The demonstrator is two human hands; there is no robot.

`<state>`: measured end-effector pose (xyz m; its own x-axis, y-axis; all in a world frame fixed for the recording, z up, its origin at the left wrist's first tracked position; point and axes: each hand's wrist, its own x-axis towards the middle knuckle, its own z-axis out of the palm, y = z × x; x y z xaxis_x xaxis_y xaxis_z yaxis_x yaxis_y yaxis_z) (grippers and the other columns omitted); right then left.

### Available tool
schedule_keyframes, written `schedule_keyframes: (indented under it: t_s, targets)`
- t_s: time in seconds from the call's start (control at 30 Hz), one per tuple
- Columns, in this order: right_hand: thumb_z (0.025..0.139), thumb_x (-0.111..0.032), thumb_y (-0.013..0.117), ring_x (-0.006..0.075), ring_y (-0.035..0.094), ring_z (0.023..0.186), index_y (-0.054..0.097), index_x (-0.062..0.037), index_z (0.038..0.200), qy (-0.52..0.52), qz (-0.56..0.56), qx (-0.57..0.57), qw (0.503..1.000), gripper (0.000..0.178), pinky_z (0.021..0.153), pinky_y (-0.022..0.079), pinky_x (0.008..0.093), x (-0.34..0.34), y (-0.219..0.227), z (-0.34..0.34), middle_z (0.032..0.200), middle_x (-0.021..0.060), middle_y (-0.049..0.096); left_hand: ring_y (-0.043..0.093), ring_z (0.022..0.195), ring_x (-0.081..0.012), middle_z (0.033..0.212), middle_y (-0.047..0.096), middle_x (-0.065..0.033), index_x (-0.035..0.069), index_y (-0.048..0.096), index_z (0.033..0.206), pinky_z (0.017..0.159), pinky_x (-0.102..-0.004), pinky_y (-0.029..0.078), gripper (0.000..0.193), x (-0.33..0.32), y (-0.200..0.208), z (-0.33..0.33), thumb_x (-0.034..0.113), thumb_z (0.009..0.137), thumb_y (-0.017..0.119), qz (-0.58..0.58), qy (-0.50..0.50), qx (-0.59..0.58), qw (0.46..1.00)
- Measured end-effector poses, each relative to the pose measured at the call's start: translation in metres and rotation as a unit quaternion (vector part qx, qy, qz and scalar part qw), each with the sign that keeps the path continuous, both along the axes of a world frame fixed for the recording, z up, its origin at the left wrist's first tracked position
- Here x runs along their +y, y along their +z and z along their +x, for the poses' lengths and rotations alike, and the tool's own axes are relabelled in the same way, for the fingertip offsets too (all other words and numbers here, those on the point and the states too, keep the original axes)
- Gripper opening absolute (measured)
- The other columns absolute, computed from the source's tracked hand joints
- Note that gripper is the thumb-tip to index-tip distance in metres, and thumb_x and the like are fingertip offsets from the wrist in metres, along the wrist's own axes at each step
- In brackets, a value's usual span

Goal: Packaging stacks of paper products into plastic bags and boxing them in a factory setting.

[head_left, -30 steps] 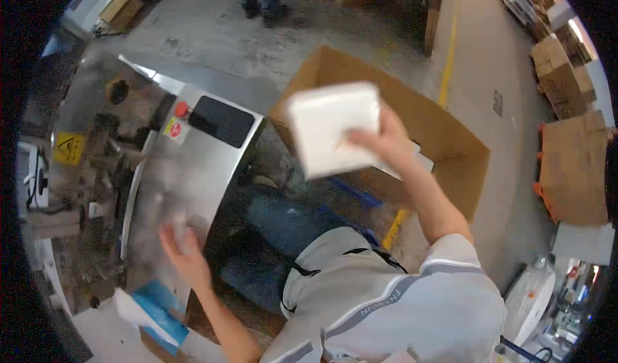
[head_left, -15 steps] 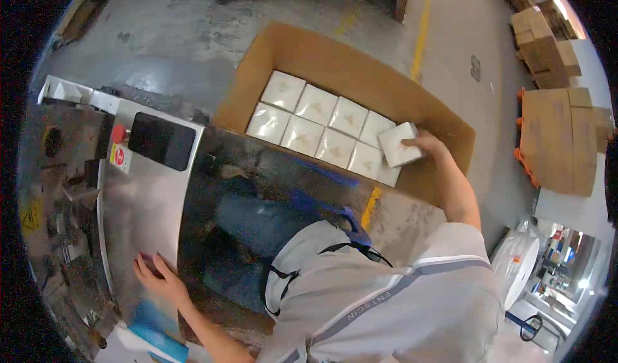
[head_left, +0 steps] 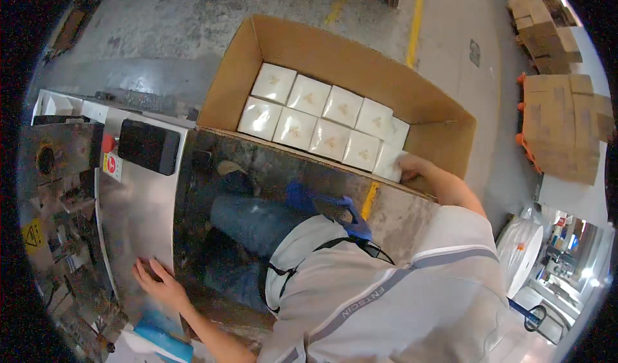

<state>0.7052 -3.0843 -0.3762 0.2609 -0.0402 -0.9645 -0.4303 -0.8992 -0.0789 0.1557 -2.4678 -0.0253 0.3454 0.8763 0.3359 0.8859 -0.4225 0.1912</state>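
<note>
A large open cardboard box [head_left: 335,47] stands in front of me, lined with two rows of square white packets [head_left: 295,129] in shiny clear film, each with a small gold mark. Inside its right end, my right hand [head_left: 417,168] has its fingers closed at the edge of a white packet [head_left: 387,161], which lies at the end of the near row. Part of that packet and the fingertips are blurred or hidden. My left hand [head_left: 162,287] rests on the bare metal worktop [head_left: 138,224] at the left, fingers spread and holding nothing.
A black phone [head_left: 149,146] lies on the worktop beside a red button [head_left: 109,144]. Machinery [head_left: 61,189] stands further left. A blue-and-white item [head_left: 164,343] is near my left forearm. Stacked cartons [head_left: 559,128] stand at the far right, above a film-wrapped roll [head_left: 520,253].
My right hand has lowered the packet from a tilted position above the others to the near row's right end. My left hand stays on the worktop. The view has shifted slightly.
</note>
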Motion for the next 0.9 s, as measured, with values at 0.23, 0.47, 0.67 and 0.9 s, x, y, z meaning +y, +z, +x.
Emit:
schedule_keyframes:
  t_s: [0.23, 0.47, 0.67, 0.9]
  targets:
    - [0.077, -0.029, 0.066, 0.0366, 0.066, 0.09, 0.069, -0.0019, 0.098, 0.584, 0.023, -0.221, 0.781, 0.035, 0.075, 0.055, 0.0457, 0.084, 0.051, 0.005, 0.098, 0.0213, 0.068, 0.045, 0.129, -0.0407, 0.14, 0.047, -0.0261, 0.003, 0.057, 0.132, 0.107, -0.0467, 0.036, 0.049, 0.006, 0.003, -0.004, 0.037, 0.097, 0.057, 0.023, -0.004, 0.006, 1.0]
    - [0.076, -0.028, 0.066, 0.0382, 0.064, 0.097, 0.067, 0.0009, 0.105, 0.498, 0.142, -0.238, 0.822, 0.041, 0.088, 0.051, 0.0445, 0.131, 0.094, 0.03, 0.104, 0.0216, 0.068, 0.051, 0.126, -0.0325, 0.14, 0.049, -0.0224, 0.0, 0.055, 0.132, 0.105, -0.0389, 0.04, 0.046, 0.003, 0.011, -0.017, 0.032, 0.099, 0.056, -0.067, 0.018, -0.053, 0.996]
    - [0.083, -0.032, 0.066, 0.0344, 0.066, 0.1, 0.064, -0.0006, 0.12, 0.379, 0.237, -0.269, 0.853, 0.048, 0.091, 0.052, 0.0406, 0.221, 0.192, -0.002, 0.11, 0.0201, 0.068, 0.063, 0.102, -0.0229, 0.119, 0.065, -0.0133, -0.003, 0.06, 0.124, 0.088, -0.0348, 0.051, 0.043, 0.008, 0.074, -0.233, 0.031, 0.1, 0.056, 0.051, 0.093, -0.229, 0.968]
    - [0.084, -0.035, 0.068, 0.0327, 0.067, 0.101, 0.061, 0.0015, 0.123, 0.406, 0.199, -0.283, 0.846, 0.054, 0.09, 0.052, 0.0405, 0.238, 0.2, 0.007, 0.112, 0.0215, 0.068, 0.064, 0.098, -0.0298, 0.118, 0.065, -0.016, 0.001, 0.055, 0.128, 0.08, -0.0413, 0.055, 0.047, -0.016, 0.106, -0.522, 0.035, 0.095, 0.061, 0.025, 0.414, 0.138, 0.9]
